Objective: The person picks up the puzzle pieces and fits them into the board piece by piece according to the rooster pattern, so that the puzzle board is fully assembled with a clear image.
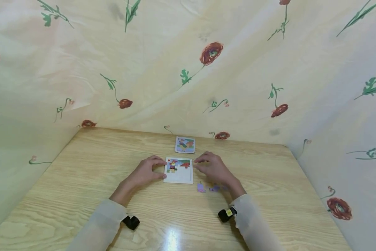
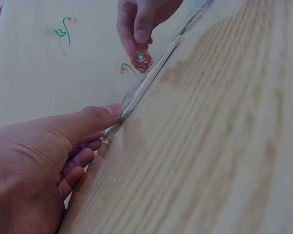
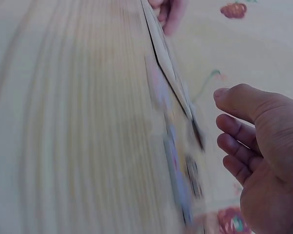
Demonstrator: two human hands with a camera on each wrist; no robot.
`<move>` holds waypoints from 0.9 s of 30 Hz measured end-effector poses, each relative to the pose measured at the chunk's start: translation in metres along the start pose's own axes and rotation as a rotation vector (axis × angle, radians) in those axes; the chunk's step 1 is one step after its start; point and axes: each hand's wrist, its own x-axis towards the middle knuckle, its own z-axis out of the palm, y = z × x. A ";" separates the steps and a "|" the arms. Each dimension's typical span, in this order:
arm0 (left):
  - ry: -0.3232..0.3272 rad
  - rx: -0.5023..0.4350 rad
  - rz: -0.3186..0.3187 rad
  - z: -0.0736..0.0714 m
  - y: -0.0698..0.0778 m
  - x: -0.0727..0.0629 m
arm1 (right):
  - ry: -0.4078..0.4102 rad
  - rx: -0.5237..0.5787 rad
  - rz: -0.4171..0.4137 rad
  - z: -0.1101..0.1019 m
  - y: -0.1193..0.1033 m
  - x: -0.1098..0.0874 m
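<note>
A square jigsaw puzzle board with a white frame lies flat on the table, its picture filled in along the top and upper left. My left hand grips its left side, thumb at the lower corner and fingers near the upper one. In the left wrist view the left thumb rests on the board's edge. Beside the upper right edge hovers my right hand. Its fingers are loosely bent in the right wrist view, with nothing between them and the thumb.
Loose purple puzzle pieces lie below the right hand, partly under the wrist. A picture card showing a similar scene lies behind the board. A flowered cloth hangs around the wooden table.
</note>
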 end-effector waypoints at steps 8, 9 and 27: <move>0.001 -0.002 0.006 0.000 0.001 0.000 | 0.034 -0.004 0.010 -0.026 0.028 -0.025; 0.000 -0.007 0.001 0.000 0.001 0.000 | 0.038 -0.002 0.017 -0.028 0.031 -0.027; 0.005 -0.008 -0.003 0.001 0.000 0.000 | 0.007 -0.072 0.036 -0.034 0.050 -0.041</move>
